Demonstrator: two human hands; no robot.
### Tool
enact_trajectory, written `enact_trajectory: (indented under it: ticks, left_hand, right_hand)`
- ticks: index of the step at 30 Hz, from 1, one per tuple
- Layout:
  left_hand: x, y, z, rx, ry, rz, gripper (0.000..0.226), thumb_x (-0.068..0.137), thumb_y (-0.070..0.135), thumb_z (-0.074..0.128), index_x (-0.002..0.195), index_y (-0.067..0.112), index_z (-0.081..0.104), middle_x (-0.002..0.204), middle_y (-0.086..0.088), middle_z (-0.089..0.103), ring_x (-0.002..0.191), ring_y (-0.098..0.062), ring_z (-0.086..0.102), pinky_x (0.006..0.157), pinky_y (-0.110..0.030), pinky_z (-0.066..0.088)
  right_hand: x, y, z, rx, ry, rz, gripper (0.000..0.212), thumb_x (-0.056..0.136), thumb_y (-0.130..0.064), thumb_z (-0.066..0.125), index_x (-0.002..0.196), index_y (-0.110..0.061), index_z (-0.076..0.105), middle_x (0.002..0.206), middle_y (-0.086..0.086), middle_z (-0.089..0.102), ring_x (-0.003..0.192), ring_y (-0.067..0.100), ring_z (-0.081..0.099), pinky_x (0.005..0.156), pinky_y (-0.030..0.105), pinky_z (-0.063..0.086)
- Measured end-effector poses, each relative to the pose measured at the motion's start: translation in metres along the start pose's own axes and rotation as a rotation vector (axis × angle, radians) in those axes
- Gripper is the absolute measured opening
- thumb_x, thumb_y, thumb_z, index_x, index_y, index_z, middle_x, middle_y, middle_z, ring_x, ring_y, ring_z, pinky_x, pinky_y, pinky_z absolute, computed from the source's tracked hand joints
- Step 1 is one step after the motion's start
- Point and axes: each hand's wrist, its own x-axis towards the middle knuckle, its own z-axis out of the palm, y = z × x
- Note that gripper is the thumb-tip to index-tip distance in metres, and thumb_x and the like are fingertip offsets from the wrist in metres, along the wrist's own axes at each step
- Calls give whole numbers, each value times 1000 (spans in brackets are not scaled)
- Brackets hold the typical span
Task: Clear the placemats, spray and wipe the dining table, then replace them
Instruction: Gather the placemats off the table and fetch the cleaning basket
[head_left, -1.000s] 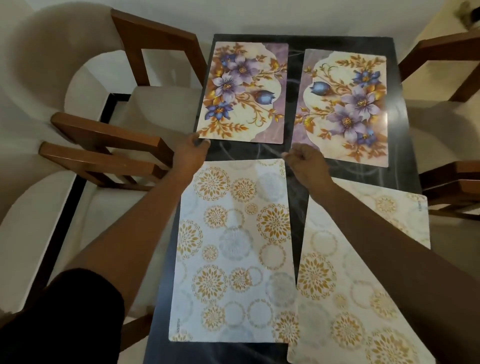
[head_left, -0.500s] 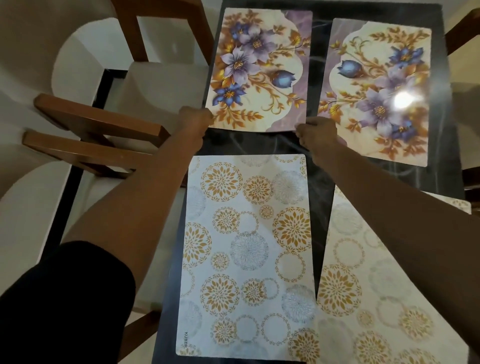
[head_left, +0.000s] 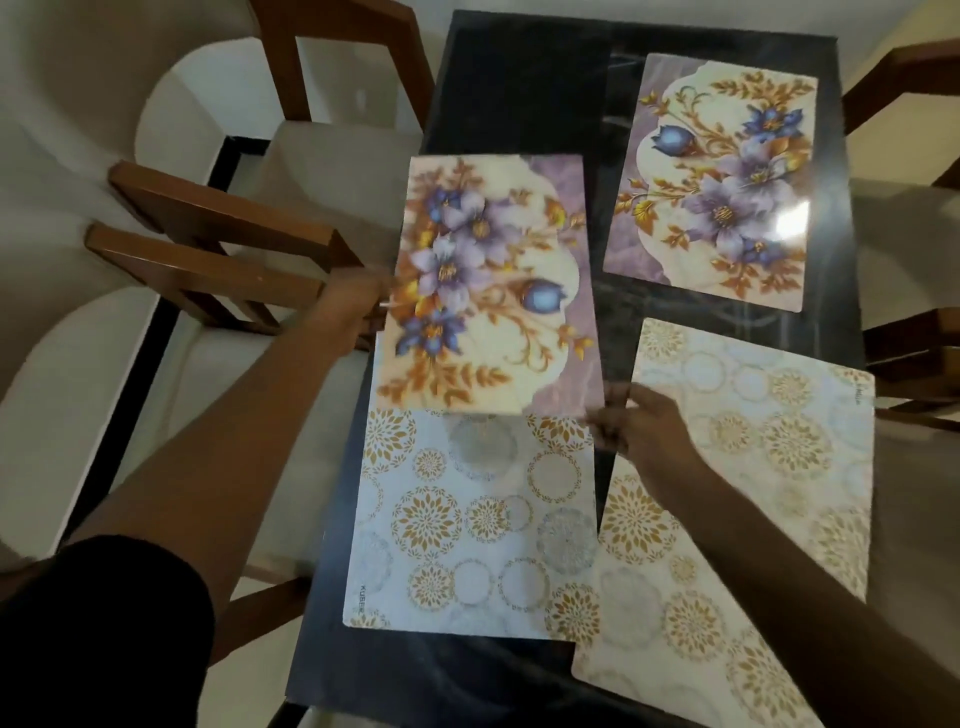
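Left hand (head_left: 347, 306), right hand (head_left: 641, 428) on floral placemat (head_left: 498, 312).

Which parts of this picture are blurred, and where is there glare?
Head view: the held mat and the right hand show motion blur; a white glare spot lies on the far floral mat, near its right edge; the near-left mat looks sharper; light is dim overall.

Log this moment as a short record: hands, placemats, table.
Left hand: grips left edge of near floral placemat
Right hand: at that mat's near right corner; grip blurred, unclear
Near floral placemat: covers far edge of left gold-circle placemat
Far floral placemat: flat on dark table
Right gold-circle placemat: skewed, overlapping the left one's near corner
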Motion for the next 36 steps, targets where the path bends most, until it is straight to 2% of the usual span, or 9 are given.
enact_trajectory:
  ticks: [3,5,8,13,18,23,28,33,36]
  left_hand:
    - [-34,-47,2,26,-2,-33,15,87,8,75,102,5,76,85,-10,75,64,-18,70,59,-29,59]
    - [-55,-80,2,65,8,-23,10,82,-1,79,91,3,78,75,-11,76,58,-19,71,53,-27,58]
    - [-87,-125,-3,132,75,-16,13,79,-9,77,76,4,77,56,-12,66,41,-17,60,42,-23,49]
    - [-132,-170,-19,163,154,-34,12,77,-7,75,74,5,75,68,-20,68,54,-26,64,51,-30,55]
    - [-155,-183,-25,190,229,-27,7,77,-5,78,79,1,75,77,-22,74,61,-30,71,50,-32,60]
    - [-152,-178,-30,307,250,39,6,76,2,78,72,6,77,73,-16,76,67,-32,76,62,-45,67]
    - [-144,-161,-32,411,204,64,8,76,6,76,70,2,73,67,-17,74,56,-31,75,59,-46,67]
    - [-133,-155,-39,580,153,109,30,62,35,74,68,6,71,65,-12,73,61,-29,74,68,-40,65]
    - [-130,-149,-33,701,195,192,48,76,59,81,82,14,63,80,-2,69,74,-20,68,69,-35,55]
  right_hand:
    - [-44,57,-18,-75,-9,92,14,88,10,72,98,1,68,85,29,75,68,31,67,77,49,61]
    - [-62,85,-29,-133,-39,131,13,87,11,72,94,1,67,79,28,75,66,34,70,78,53,62]
    - [-88,114,-40,-197,-116,135,10,91,0,76,88,2,66,78,29,73,74,42,76,75,51,65]
    - [-118,133,-51,-323,-183,84,31,93,-15,79,83,13,71,77,35,71,70,41,77,65,42,65]
    - [-126,141,-47,-413,-185,64,27,89,-15,83,75,7,75,70,29,73,72,44,76,65,42,66]
    - [-127,139,-37,-471,-132,60,25,90,-14,82,77,7,75,68,24,74,67,37,78,64,42,66]
    - [-124,136,-27,-523,-96,63,29,92,-14,80,83,13,72,67,23,74,65,34,78,67,47,67]
    - [-123,138,-19,-546,-61,36,31,92,-14,80,82,14,71,64,19,74,62,32,77,68,50,66]
    - [-120,139,-19,-594,-59,9,37,92,-20,80,73,10,71,61,14,74,58,29,76,64,46,66]
